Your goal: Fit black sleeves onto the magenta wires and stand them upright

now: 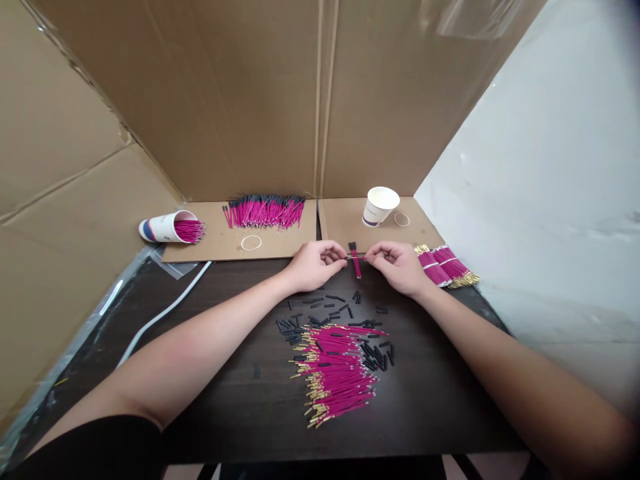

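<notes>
My left hand (320, 265) and my right hand (399, 265) face each other above the table, fingertips pinched. Between them stretches a thin wire (357, 257) with a gold-coloured end, its other end in my right fingers. What my left fingertips pinch is too small to make out; a dark bit shows there. Just below the wire lie a few pink wires with black sleeves (356, 267). Nearer to me, a large pile of pink wires with gold terminals (337, 373) is spread out, with loose black sleeves (375, 357) around and on it.
Sleeved pink wires (267, 212) lie in a row on the cardboard (210, 250). A tipped paper cup (163, 228) holds more wires; another paper cup (380, 207) stands upright. Rubber bands (251, 243) lie near. Banded wire bundles (445, 265) rest at right. A white cable (165, 310) crosses the left side.
</notes>
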Tool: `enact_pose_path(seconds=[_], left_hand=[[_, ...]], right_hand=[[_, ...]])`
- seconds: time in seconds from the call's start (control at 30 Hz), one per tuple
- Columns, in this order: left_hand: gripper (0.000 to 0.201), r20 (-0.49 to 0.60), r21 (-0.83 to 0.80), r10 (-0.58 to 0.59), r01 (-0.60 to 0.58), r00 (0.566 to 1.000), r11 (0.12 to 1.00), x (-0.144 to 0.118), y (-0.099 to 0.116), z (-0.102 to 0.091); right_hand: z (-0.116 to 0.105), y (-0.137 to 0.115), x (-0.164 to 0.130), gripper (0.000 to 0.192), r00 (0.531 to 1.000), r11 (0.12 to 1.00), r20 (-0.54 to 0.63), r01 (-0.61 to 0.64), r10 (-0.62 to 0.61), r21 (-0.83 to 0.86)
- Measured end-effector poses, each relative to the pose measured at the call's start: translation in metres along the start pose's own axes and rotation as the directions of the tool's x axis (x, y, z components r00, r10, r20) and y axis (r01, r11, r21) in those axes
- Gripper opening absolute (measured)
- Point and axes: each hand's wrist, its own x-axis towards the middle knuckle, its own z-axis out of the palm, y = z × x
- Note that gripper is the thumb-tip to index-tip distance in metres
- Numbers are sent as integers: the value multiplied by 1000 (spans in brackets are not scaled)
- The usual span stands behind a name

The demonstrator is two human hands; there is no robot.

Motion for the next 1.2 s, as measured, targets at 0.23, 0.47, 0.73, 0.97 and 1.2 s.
enact_pose_path(seconds=[0.23, 0.47, 0.73, 0.97, 1.2], left_hand=[[12, 6, 25, 11, -11, 1000, 1000, 0, 1, 0], [12, 9, 26, 23, -23, 1000, 999, 0, 1, -1], [13, 16, 75, 37, -38, 999, 996, -1, 2, -2], [14, 27, 94, 40, -43, 999, 995, -1, 2, -1], [14, 46, 88, 41, -45, 998, 995, -2, 5, -1]], right_hand=[[0, -1, 1, 23, 1000, 1000, 7, 2, -2, -10], [0, 1, 2, 24, 1000, 999, 11, -1, 1, -39], [0, 3, 1, 24, 1000, 999, 13, 6, -6, -49], [0, 7, 0, 25, 1000, 999, 30, -6, 7, -32], [1, 12, -2, 29, 998, 1000, 63, 3, -1, -26]])
